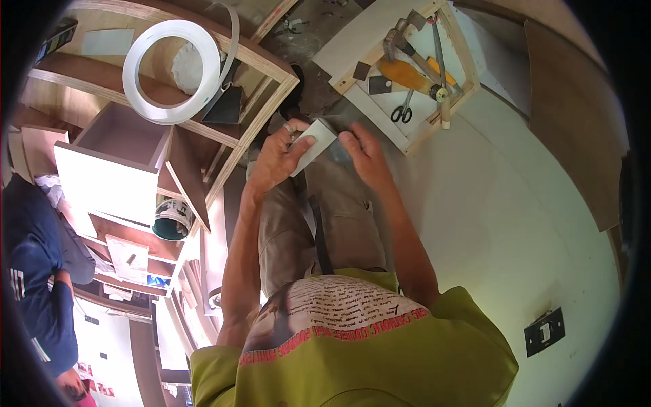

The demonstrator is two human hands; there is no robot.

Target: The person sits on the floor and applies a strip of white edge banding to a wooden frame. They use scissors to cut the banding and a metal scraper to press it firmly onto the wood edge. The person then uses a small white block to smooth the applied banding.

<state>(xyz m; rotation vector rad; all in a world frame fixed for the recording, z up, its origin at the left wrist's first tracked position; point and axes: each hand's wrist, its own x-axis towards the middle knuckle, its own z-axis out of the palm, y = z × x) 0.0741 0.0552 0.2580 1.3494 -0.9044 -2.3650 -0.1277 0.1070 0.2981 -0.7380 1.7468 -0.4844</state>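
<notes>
My left hand (279, 156) grips a small white rectangular panel piece (313, 147), thumb on its face and fingers behind it. The piece is tilted, its far end pointing up and to the right. Just right of that end is my right hand (366, 154), its fingers curled and thumb extended along them. Whatever the right fingers may hold is hidden. Both hands are in front of my legs, beside the corner of a wooden cabinet frame (288, 80).
A white roll of edge banding (134, 81) lies on the frame at left. A wooden tray (407, 142) at right holds hammers, scissors (402, 108) and other tools. A drawer (102, 173) and a bucket (171, 220) are at left, near another person (34, 271) in dark blue.
</notes>
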